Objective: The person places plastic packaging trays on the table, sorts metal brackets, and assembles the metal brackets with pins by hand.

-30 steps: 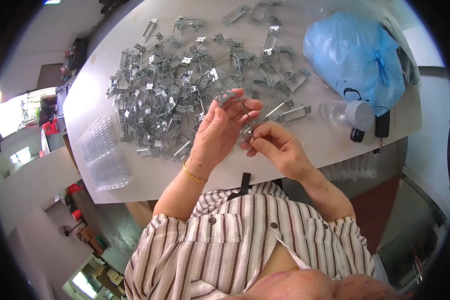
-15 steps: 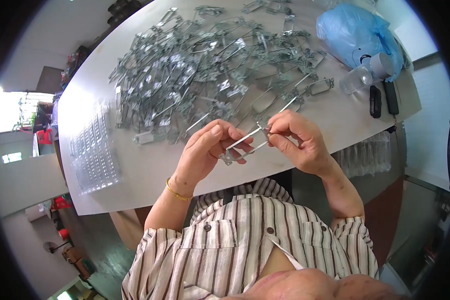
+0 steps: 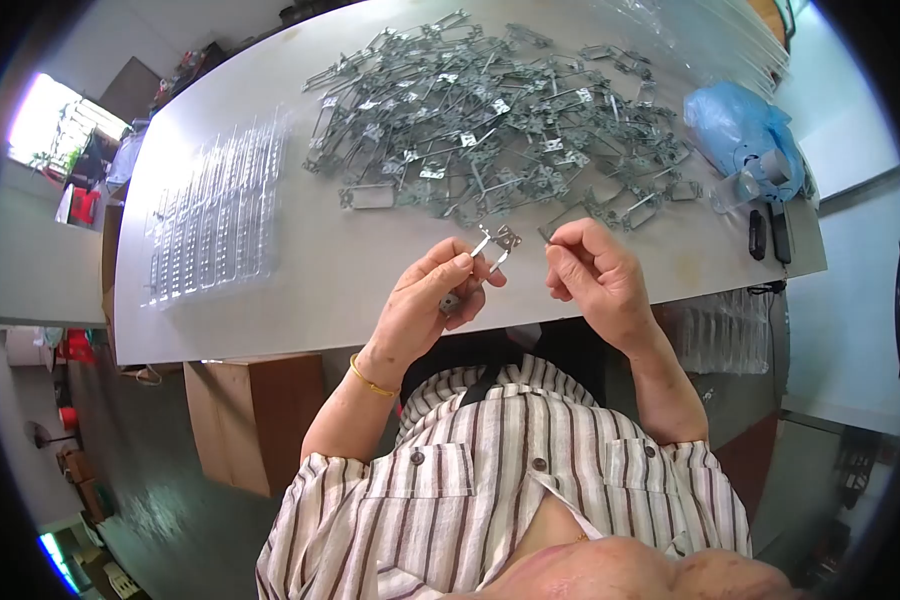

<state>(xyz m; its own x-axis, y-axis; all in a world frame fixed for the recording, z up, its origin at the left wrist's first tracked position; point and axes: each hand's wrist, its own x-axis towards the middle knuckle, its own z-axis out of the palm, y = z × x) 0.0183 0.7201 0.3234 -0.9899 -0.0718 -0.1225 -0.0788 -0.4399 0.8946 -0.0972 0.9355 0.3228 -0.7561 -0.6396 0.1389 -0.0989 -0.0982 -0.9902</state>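
Observation:
My left hand (image 3: 435,290) is closed on a metal bracket (image 3: 497,240), a small frame of thin rods with plates at its ends. The upper end sticks out past the fingertips, and the lower part is partly hidden by the fingers. To the right, my right hand (image 3: 598,272) is pinched, apart from the bracket. A thin dark piece shows at its fingertips, too small to make out. Beyond both hands spreads a large heap of similar metal brackets (image 3: 500,135) on the white table (image 3: 370,290).
Clear ribbed plastic trays (image 3: 220,215) lie on the left of the table. At the right are a blue plastic bag (image 3: 730,115), a clear bottle (image 3: 735,190) and dark objects (image 3: 757,235). A brown box (image 3: 255,420) stands below the table's front edge.
The right hand has let go of the bracket and moved apart from it. The left hand keeps the bracket. The view has shifted left, bringing more of the plastic trays into sight.

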